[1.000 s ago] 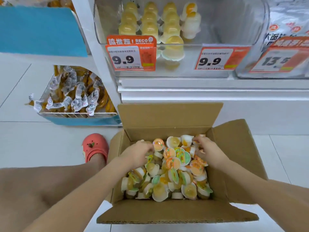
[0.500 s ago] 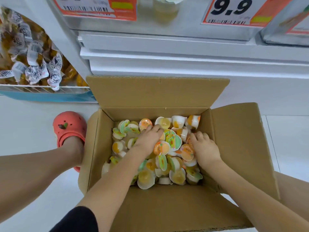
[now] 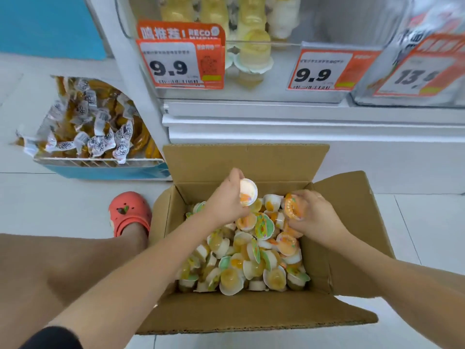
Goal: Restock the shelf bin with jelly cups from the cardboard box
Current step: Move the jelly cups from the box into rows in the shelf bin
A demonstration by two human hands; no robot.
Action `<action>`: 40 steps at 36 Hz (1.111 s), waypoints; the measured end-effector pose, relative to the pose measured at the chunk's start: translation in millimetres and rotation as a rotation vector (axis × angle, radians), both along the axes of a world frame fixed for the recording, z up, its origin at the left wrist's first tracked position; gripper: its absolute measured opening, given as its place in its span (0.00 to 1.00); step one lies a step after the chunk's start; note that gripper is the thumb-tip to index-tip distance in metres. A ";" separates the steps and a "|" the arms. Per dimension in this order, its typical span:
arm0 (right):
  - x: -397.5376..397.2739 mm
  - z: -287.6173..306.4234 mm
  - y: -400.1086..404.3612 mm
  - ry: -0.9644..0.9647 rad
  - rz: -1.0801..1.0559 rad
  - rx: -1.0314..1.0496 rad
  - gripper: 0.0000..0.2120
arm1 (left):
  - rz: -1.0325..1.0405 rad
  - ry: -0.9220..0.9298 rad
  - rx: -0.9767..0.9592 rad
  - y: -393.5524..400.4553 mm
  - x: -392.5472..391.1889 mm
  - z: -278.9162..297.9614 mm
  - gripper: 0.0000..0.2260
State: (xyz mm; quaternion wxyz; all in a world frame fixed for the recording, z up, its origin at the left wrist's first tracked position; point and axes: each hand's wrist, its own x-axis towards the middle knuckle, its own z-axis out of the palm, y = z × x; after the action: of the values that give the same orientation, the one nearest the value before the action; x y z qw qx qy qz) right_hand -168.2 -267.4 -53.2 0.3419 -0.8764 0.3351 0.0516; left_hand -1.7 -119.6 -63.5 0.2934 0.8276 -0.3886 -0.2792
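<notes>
An open cardboard box [image 3: 352,238] stands on the floor, holding several small jelly cups [image 3: 254,260] with orange and green lids. My left hand [image 3: 226,202] is lifted above the pile and grips a white jelly cup [image 3: 247,195] with orange filling. My right hand [image 3: 314,212] at the box's far right holds an orange-lidded jelly cup [image 3: 293,206]. Above, the clear shelf bin [image 3: 314,23] holds rows of yellow jelly cups [image 3: 254,41] in its left half; its right half looks bare.
Orange price tags reading 9.9 [image 3: 181,64] hang on the bin front. A bagged product bin [image 3: 427,59] sits at right. A low basket of wrapped snacks [image 3: 88,127] stands at left. My foot in a red clog [image 3: 129,212] rests beside the box.
Both hands have come up out of the pile, each with a jelly cup. The view has tilted upward, so the shelf bin shows again.
</notes>
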 end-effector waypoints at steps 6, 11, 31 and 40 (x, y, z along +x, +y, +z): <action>16.0 83.0 2.9 -0.189 0.037 0.077 0.32 | 0.001 0.057 -0.180 2.5 -3.8 104.0 0.27; 21.7 148.5 10.4 -0.391 0.042 0.150 0.28 | 0.067 0.223 -0.353 21.5 -6.4 174.4 0.27; 38.3 198.2 24.5 -0.424 0.343 -0.170 0.31 | 0.170 0.804 -0.442 19.6 -13.5 197.0 0.28; 38.1 194.0 26.4 -0.462 0.343 0.102 0.32 | 0.220 1.041 -0.425 23.8 -17.2 191.9 0.22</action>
State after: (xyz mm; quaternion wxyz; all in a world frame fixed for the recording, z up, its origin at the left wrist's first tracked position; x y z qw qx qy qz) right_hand -130.1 -241.0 140.8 0.4390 -0.8905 0.0922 -0.0755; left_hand -18.9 -95.8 128.3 0.6334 0.5394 -0.1518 -0.5336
